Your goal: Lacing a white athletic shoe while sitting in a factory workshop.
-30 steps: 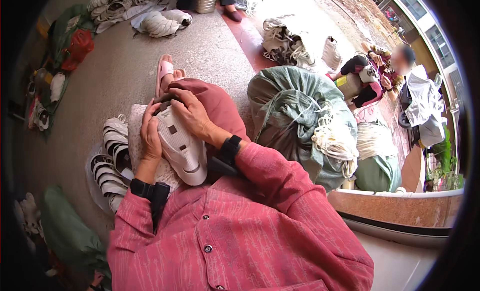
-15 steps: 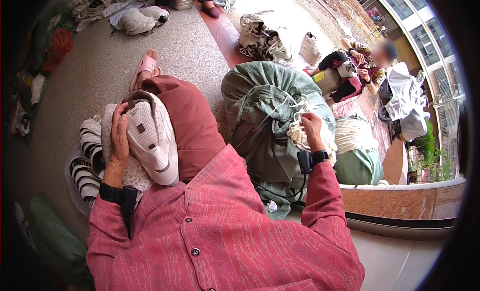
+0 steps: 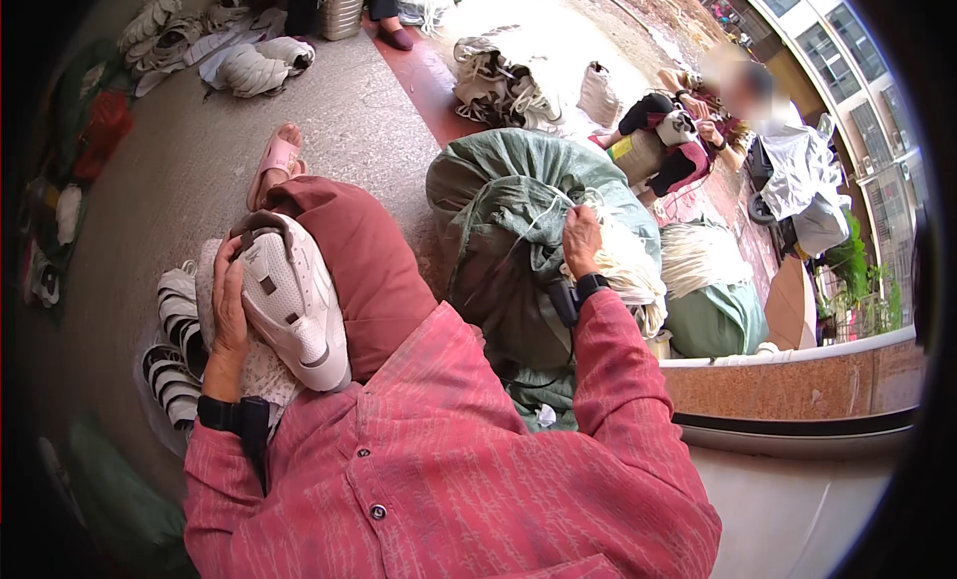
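A white perforated sneaker (image 3: 292,305) with grey trim rests on my lap, its toe toward my body. My left hand (image 3: 228,305) is closed around the shoe's left side, fingers up near the collar. To the right, my right hand (image 3: 580,242) is over a large green sack (image 3: 488,245), fingertips pinched on a thin white shoelace. Beside that hand, a bundle of cream-white shoelaces (image 3: 628,270) drapes down the sack. No lace shows in the shoe's eyelets.
Stacked white shoe parts (image 3: 171,370) sit left of my lap. More shoe piles (image 3: 503,86) lie farther off. A co-worker (image 3: 688,131) sits at the far right, near a second lace bundle (image 3: 703,260) on a green sack. A ledge (image 3: 788,405) runs along my right.
My right hand has moved left across the lace bundle, and its fingers are now pinched at the bundle's upper left. My left hand keeps its hold on the sneaker. The view has shifted slightly.
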